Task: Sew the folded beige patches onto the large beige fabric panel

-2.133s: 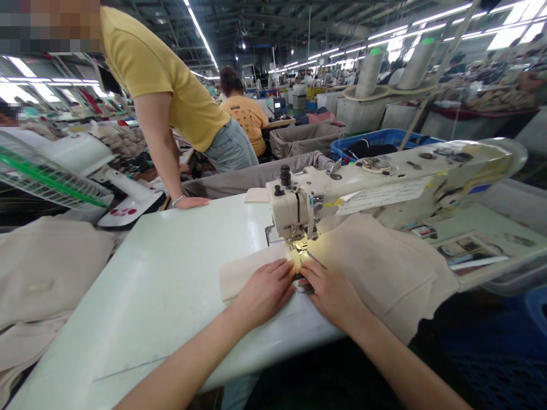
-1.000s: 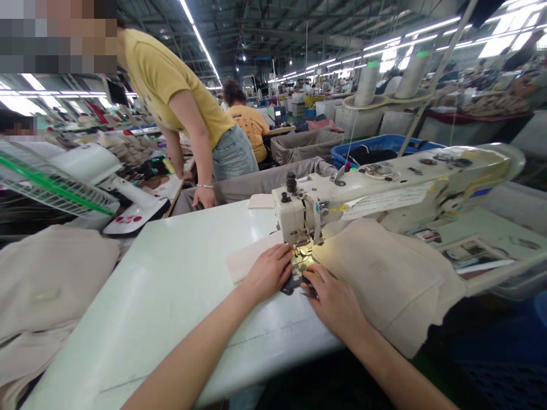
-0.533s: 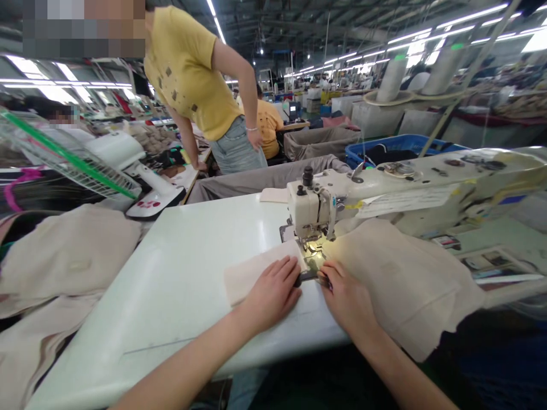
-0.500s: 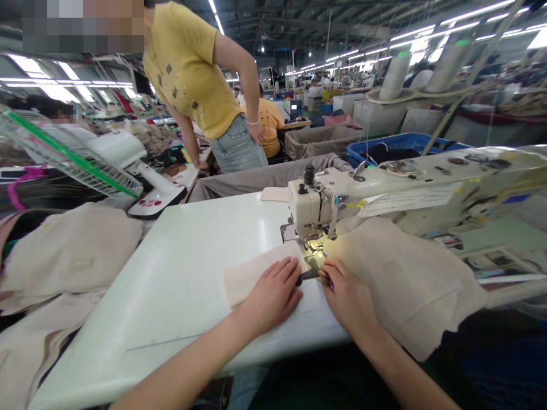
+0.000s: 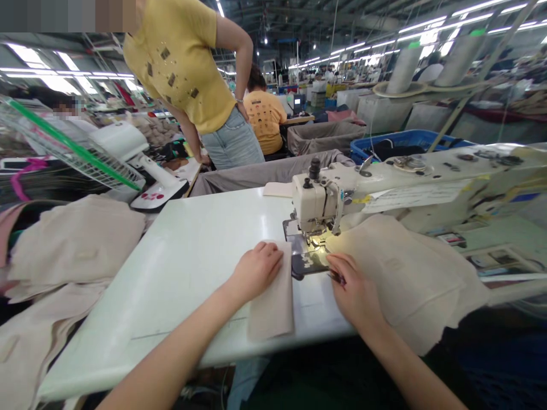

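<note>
My left hand (image 5: 260,270) lies palm down, its fingers resting on a narrow, folded-looking beige fabric piece (image 5: 271,313). That piece lies lengthwise toward me on the white sewing table (image 5: 205,245), left of the metal needle plate (image 5: 310,263). Close to the plate's right corner, my right hand (image 5: 354,287) is closed around a small dark pointed tool (image 5: 337,277), mostly hidden by the fingers. Beside it a large beige fabric panel (image 5: 397,273) spreads under the arm of the sewing machine (image 5: 314,205). A lamp lights the presser foot (image 5: 317,240).
Another beige piece (image 5: 277,189) lies behind the machine head. Beige panels (image 5: 77,245) are heaped at the left, near a white fan (image 5: 158,182). A person in a yellow shirt (image 5: 179,68) stands beyond the table. Thread cones (image 5: 404,68) stand at the right.
The narrow beige piece has turned from slanting beside the plate to pointing toward me, and my left hand has shifted left with it. My right hand stays near the plate.
</note>
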Demonstrator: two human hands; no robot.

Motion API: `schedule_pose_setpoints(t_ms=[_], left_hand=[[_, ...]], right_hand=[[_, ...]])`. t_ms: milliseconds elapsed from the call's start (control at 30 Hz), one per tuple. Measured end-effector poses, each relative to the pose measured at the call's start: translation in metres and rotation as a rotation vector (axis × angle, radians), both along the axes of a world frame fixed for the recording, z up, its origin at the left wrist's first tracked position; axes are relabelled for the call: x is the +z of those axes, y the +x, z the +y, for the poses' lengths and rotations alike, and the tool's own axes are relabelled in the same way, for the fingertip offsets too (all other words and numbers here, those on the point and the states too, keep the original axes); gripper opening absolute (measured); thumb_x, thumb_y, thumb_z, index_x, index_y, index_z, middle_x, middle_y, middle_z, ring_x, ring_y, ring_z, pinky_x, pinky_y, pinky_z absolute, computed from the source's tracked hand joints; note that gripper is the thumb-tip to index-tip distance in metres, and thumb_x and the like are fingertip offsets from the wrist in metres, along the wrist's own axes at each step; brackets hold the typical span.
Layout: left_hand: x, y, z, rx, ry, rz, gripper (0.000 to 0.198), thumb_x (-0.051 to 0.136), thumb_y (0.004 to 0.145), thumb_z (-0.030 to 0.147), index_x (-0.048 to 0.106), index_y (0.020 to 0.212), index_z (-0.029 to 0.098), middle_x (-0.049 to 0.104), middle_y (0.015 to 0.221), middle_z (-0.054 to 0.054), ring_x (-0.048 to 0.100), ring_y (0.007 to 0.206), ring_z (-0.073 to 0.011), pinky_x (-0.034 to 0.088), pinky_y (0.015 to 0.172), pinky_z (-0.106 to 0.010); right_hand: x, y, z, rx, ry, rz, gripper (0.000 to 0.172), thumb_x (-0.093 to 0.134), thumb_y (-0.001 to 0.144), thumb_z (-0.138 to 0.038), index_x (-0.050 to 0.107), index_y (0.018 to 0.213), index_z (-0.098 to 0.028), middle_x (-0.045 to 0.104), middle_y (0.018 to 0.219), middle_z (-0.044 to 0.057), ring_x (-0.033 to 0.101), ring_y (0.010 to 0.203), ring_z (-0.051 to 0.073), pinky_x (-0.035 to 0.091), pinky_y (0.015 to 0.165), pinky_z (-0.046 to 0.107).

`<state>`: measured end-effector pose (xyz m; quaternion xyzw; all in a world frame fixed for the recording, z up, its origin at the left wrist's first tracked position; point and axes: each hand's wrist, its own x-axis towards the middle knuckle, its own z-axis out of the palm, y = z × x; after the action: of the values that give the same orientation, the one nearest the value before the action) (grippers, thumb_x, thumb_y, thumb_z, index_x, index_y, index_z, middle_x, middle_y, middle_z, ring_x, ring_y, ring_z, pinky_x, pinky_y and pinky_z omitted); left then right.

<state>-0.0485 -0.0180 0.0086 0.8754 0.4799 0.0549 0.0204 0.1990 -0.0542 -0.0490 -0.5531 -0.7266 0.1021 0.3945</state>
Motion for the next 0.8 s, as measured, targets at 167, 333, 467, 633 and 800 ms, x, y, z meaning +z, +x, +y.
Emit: schedule_pose_setpoints(t_ms=[167, 333, 467, 633, 800], left_hand=[[0.006, 0.004, -0.011, 0.437, 0.001, 0.313, 0.028, 0.043, 0.098, 0.03, 0.062, 0.103, 0.01, 0.063, 0.099, -0.017, 0.067, 0.089, -0.0317, 0.057, 0.065, -0.041], [0.01, 0.007, -0.02, 0.49, -0.044, 0.336, 0.03, 0.04, 0.097, 0.031, 0.061, 0.102, 0.01, 0.064, 0.096, -0.016, 0.068, 0.087, -0.0323, 0.055, 0.066, -0.041], [0.013, 0.007, -0.022, 0.519, -0.043, 0.346, 0.031, 0.04, 0.097, 0.032, 0.061, 0.101, 0.01, 0.065, 0.094, -0.015, 0.069, 0.085, -0.0313, 0.054, 0.065, -0.039], [0.009, 0.016, -0.025, 0.33, -0.005, 0.265, 0.022, 0.042, 0.095, 0.019, 0.062, 0.1, 0.012, 0.066, 0.099, -0.015, 0.066, 0.094, -0.0299, 0.054, 0.075, -0.04], [-0.017, 0.042, -0.028, -0.247, 0.081, 0.015, 0.037, 0.043, 0.1, 0.02, 0.049, 0.137, 0.017, 0.053, 0.145, -0.012, 0.046, 0.136, -0.0262, 0.039, 0.109, -0.042]], right_hand=[[0.003, 0.007, -0.006, 0.059, -0.043, 0.103, 0.047, 0.045, 0.077, -0.005, 0.066, 0.115, -0.024, 0.066, 0.117, 0.009, 0.064, 0.108, 0.022, 0.055, 0.091, 0.034], [0.01, 0.01, -0.014, 0.256, -0.073, 0.001, 0.051, 0.042, 0.073, 0.001, 0.071, 0.107, -0.024, 0.065, 0.109, 0.006, 0.065, 0.1, 0.018, 0.055, 0.083, 0.027], [0.016, 0.013, -0.017, 0.315, -0.139, -0.193, 0.048, 0.046, 0.072, 0.002, 0.073, 0.101, -0.025, 0.067, 0.108, 0.003, 0.065, 0.096, 0.017, 0.054, 0.081, 0.025], [0.021, 0.014, -0.018, 0.331, -0.189, -0.312, 0.048, 0.048, 0.073, 0.003, 0.073, 0.103, -0.024, 0.07, 0.115, 0.002, 0.067, 0.092, 0.015, 0.054, 0.08, 0.024], [0.023, 0.012, -0.021, 0.387, -0.154, -0.397, 0.056, 0.044, 0.071, 0.005, 0.07, 0.113, -0.022, 0.067, 0.131, 0.005, 0.068, 0.104, 0.018, 0.055, 0.089, 0.028]])
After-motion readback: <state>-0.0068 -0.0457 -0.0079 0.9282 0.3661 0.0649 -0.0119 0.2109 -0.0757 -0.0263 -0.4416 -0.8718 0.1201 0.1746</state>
